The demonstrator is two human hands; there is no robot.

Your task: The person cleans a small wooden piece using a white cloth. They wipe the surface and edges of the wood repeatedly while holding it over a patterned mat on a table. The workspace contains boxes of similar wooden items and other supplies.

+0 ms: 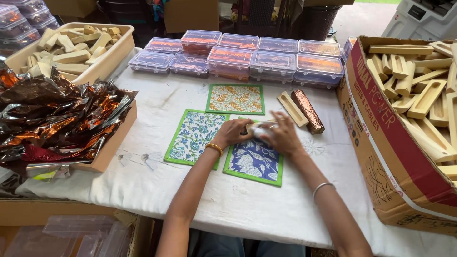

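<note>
Leftmost, foil pile: crinkled copper and brown wrapping sheets (57, 123) heaped in a shallow box, thin and limp, likely to slide and tear if tugged.
Tub of blocks: beige tub (107, 59) at the far left holds pale wooden pieces, stiff and light by the look.
Cloth mats: three green-edged printed mats; the blue one (252, 164) lies under the hands, soft and flat.
Left hand (232, 132): curled narrow, fingertips pinching the left end of the small pale piece (257, 128).
Small pale piece: held between both hands just above the blue mat, mostly hidden; probably light and rigid, best gripped at its two ends.
Right hand (284, 135): closed over the piece's right end.
Wrapped bar (308, 111): foil-covered, beside a bare wooden holder (292, 109).
Cardboard box (381, 138): full of wooden holders.
</note>
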